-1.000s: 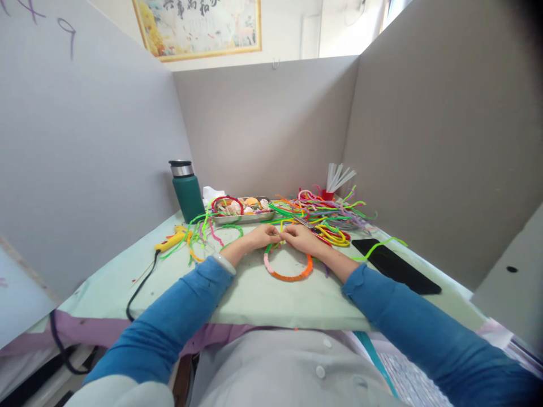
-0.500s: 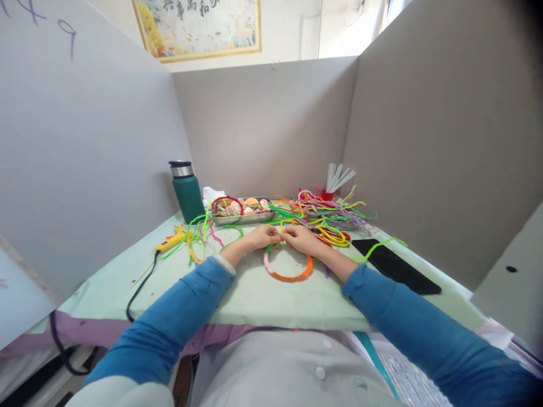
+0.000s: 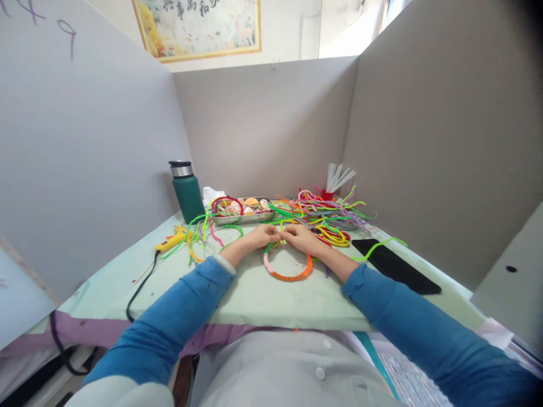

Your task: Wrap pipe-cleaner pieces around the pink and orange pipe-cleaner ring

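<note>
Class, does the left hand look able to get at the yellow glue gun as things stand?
Probably yes: the yellow glue gun lies on the left hand's own side, mostly uncovered. However, fuzzy stems crowd its right end, and that hand appears busy pinching the colourful ring, so it would likely have to let go.

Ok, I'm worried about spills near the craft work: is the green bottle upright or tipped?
Upright: the green bottle stands on its base on the table, its black lid uppermost.
</note>
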`<state>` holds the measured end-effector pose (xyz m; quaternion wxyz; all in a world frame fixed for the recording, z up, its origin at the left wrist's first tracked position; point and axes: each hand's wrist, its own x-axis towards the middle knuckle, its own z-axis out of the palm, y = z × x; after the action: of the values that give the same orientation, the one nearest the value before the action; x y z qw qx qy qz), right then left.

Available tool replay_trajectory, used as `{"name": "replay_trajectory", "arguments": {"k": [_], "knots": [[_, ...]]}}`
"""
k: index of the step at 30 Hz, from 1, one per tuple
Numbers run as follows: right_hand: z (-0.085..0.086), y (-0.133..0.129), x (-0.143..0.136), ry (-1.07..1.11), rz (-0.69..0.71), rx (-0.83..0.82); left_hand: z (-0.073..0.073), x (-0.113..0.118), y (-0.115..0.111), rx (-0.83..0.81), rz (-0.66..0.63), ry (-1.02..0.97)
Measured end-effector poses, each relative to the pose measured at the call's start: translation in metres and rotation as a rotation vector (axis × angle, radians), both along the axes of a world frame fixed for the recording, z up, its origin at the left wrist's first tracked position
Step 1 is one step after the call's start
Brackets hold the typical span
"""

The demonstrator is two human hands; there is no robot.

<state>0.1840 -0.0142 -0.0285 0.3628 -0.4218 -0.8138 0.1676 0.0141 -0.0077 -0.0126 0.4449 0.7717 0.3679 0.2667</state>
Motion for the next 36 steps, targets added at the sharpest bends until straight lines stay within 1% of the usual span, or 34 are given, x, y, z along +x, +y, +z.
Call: {"name": "replay_trajectory", "arguments": {"k": [7, 11, 21, 26, 31, 36], "knots": [[0.004, -0.002, -0.001, 0.062, -0.006, -0.055, 0.009, 0.001, -0.009, -0.039, 0.021, -0.015], [0.008, -0.006, -0.001, 0.092, 0.002, -0.084, 0.011, 0.001, -0.010, -0.050, 0.028, -0.004], [0.007, -0.007, -0.002, 0.125, 0.024, -0.069, 0.006, -0.003, -0.002, -0.075, 0.040, -0.027], [0.007, -0.007, -0.001, 0.129, 0.026, -0.081, 0.005, -0.003, -0.001, -0.043, 0.050, -0.013], [0.004, -0.006, -0.002, 0.158, 0.018, -0.160, 0.003, -0.003, 0.000, 0.014, 0.091, 0.038], [0.003, -0.006, -0.002, 0.205, 0.044, -0.201, 0.002, -0.003, 0.002, 0.008, 0.131, 0.053]]}}
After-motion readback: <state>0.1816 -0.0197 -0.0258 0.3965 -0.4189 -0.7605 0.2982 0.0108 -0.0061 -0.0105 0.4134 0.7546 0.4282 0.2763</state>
